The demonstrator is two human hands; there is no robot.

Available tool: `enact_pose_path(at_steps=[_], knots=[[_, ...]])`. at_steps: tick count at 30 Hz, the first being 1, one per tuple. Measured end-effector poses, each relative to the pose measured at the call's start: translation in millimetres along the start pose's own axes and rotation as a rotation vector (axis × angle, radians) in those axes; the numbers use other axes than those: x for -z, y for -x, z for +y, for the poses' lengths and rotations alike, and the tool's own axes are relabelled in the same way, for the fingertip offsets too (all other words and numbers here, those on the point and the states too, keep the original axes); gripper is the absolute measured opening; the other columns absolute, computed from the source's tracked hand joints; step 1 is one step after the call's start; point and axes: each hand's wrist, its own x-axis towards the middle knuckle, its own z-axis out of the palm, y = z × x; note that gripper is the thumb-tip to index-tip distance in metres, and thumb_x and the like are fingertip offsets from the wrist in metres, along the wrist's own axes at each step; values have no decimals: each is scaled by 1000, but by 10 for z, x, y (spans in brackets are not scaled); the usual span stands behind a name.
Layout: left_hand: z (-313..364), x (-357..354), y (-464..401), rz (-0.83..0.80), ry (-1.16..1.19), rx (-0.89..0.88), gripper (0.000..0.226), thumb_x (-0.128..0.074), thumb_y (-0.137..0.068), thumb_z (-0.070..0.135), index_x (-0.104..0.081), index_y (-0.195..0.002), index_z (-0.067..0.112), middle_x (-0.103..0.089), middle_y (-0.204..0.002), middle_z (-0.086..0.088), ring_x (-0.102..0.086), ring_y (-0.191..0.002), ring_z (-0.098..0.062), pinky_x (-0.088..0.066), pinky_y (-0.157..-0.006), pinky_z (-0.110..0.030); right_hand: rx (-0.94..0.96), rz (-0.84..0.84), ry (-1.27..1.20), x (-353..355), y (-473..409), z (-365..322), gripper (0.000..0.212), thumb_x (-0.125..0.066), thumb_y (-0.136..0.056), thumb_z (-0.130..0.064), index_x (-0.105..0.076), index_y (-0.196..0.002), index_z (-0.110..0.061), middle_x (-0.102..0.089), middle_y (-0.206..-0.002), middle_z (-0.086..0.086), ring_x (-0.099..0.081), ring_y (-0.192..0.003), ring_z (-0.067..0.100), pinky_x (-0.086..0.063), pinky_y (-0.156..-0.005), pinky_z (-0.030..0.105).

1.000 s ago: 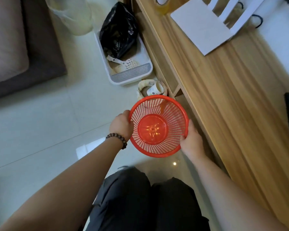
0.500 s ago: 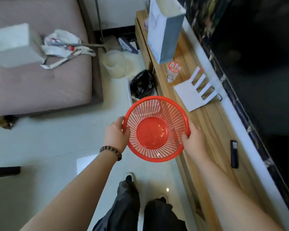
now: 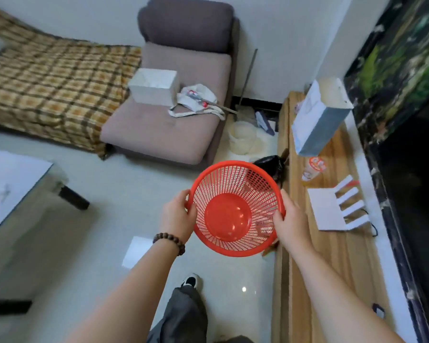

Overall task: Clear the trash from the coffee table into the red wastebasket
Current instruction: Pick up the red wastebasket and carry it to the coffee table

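I hold the red wastebasket (image 3: pixel 235 206), a round plastic mesh basket, in the air at chest height above the floor. Its inside looks empty. My left hand (image 3: pixel 177 216) grips its left rim and my right hand (image 3: pixel 291 221) grips its right rim. The coffee table (image 3: pixel 8 184), with a white glass top and dark legs, stands at the far left edge of the view, well apart from the basket; no trash is clearly visible on the part I see.
A long wooden cabinet (image 3: pixel 332 256) runs along the right, carrying a paper bag (image 3: pixel 317 120), a drink cup (image 3: pixel 313 168) and a white router (image 3: pixel 337 209). Ahead is a sofa (image 3: pixel 174 115) with a white box and cloth. A black bag (image 3: pixel 270 167) lies on the floor.
The basket has come up off the floor with both hands still on its rim, and my view has lifted and swung left, bringing the sofa and coffee table into sight.
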Motion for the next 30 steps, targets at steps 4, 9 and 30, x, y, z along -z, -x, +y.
enact_pose_path(at_steps=[4,9,30], knots=[[-457,433,414,152,-41,131,30,-53,-87,27,-58,-116,21,-64,-79,3,-60,-71,-19,-49,-64,-32,168,-124,42,-385,95,-384,55,-47,-87,-3,-40,-140,-16,-56,-130,10,-51,-119,25,-39,-100,29],[-1022,1115,1005,369,-30,310,28,-55,-86,25,-60,-114,22,-65,-79,3,-61,-71,-19,-52,-65,-36,361,-332,45,-1037,365,-1053,50,-44,-87,-5,-45,-135,-20,-59,-115,6,-56,-106,23,-39,-86,23],[-3523,3804,2490,942,-31,824,18,-55,-82,12,-63,-95,21,-56,-61,9,-56,-60,-18,-43,-55,-29,810,-828,81,-4189,2296,-4141,58,-46,-83,-1,-41,-140,-13,-55,-128,16,-51,-116,30,-39,-95,30]])
